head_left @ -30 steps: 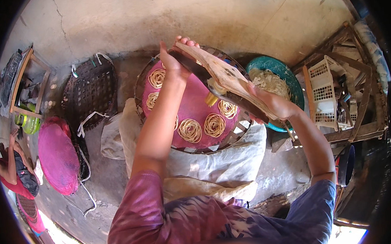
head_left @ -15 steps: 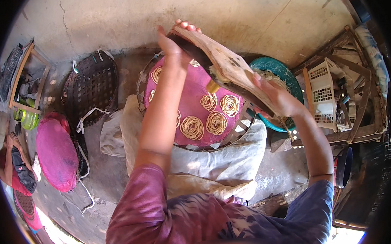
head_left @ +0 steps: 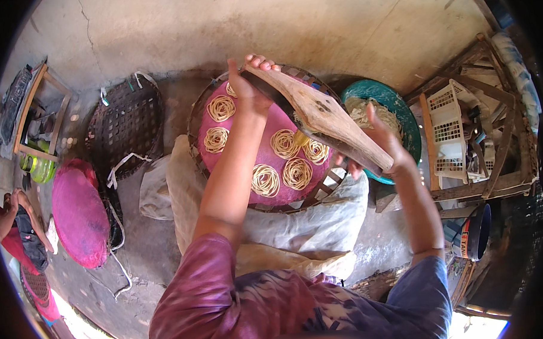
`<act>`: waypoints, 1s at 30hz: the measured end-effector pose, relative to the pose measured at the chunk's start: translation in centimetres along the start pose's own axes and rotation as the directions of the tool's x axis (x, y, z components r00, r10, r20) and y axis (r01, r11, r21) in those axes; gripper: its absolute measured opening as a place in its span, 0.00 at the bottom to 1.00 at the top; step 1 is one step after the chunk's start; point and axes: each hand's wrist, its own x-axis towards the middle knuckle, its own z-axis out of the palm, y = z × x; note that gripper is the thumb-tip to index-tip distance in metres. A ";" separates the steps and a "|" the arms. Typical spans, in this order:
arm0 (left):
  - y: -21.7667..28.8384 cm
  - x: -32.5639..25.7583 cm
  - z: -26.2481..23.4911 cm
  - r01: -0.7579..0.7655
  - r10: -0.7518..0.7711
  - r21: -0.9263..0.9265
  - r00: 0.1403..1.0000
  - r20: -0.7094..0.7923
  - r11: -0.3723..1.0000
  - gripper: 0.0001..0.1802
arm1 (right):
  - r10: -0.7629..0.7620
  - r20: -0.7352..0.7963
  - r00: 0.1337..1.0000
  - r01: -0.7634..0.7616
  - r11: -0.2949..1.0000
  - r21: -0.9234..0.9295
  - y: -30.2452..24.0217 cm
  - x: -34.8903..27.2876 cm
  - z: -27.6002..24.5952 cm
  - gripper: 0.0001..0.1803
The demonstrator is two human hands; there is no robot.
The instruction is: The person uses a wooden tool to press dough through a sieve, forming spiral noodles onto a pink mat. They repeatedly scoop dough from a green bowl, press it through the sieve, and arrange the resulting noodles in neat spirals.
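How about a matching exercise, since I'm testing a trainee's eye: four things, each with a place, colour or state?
Things:
1. Wooden tool
2. Round tub
3. Noodle-like coils
4. Plastic basket

Descriptions:
A. Lying on a pink surface
B. White, with grid-like openings
C. Held up between the left hand and right hand
D. Teal, near the wall

Pairs: 1-C, 2-D, 3-A, 4-B

1. Dark woven basket (head_left: pixel 126 130) with white straps (head_left: pixel 114 176).
2. Pink oval mat (head_left: pixel 80 215) just beside it.
3. White plastic crate (head_left: pixel 448 127) in a wooden rack (head_left: pixel 463 191).
4. Green container (head_left: pixel 42 172), far left.
5. Dark bucket (head_left: pixel 480 233), right.
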 end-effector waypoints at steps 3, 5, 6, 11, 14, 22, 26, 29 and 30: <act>0.4 -0.2 -1.1 -0.024 0.025 -0.033 0.999 0.029 0.999 0.32 | -0.151 0.195 0.969 0.065 0.919 0.388 3.7 4.1 -0.6 0.48; 0.5 -0.5 -1.5 -0.024 0.028 -0.109 0.999 0.034 0.994 0.32 | -0.244 0.289 0.926 0.058 0.846 0.529 5.7 6.3 -0.6 0.45; 0.6 -0.6 -1.7 -0.047 0.049 -0.114 0.999 0.017 0.992 0.31 | -0.185 0.283 0.941 0.013 0.856 0.517 6.3 7.1 -0.8 0.45; 2.2 -0.2 -0.9 -0.179 0.183 -0.065 0.981 0.067 0.982 0.26 | -0.039 0.204 0.978 0.026 0.997 0.067 6.6 8.4 -3.2 0.33; 3.6 0.4 1.0 -0.081 0.101 -0.157 0.987 0.124 0.984 0.28 | -0.135 0.177 0.975 0.103 0.978 0.182 6.1 9.2 -3.5 0.31; 7.6 -0.4 6.2 -0.038 0.031 0.048 0.990 0.136 0.998 0.33 | -0.056 0.007 0.998 0.056 0.945 -0.322 -3.1 3.4 3.9 0.42; 8.2 -0.8 4.3 -0.154 0.211 0.269 0.957 -0.197 0.951 0.36 | 0.018 -0.006 1.000 -0.018 0.785 -0.619 -4.8 3.2 5.6 0.43; 8.8 -1.0 3.0 -0.147 0.221 0.259 0.932 -0.286 0.955 0.37 | 0.070 -0.072 0.995 -0.100 0.716 -0.690 -3.3 5.6 6.0 0.38; 9.2 -1.0 3.0 -0.154 0.226 0.247 0.927 -0.299 0.957 0.37 | 0.040 -0.088 0.995 -0.093 0.654 -0.751 -2.9 6.3 6.1 0.37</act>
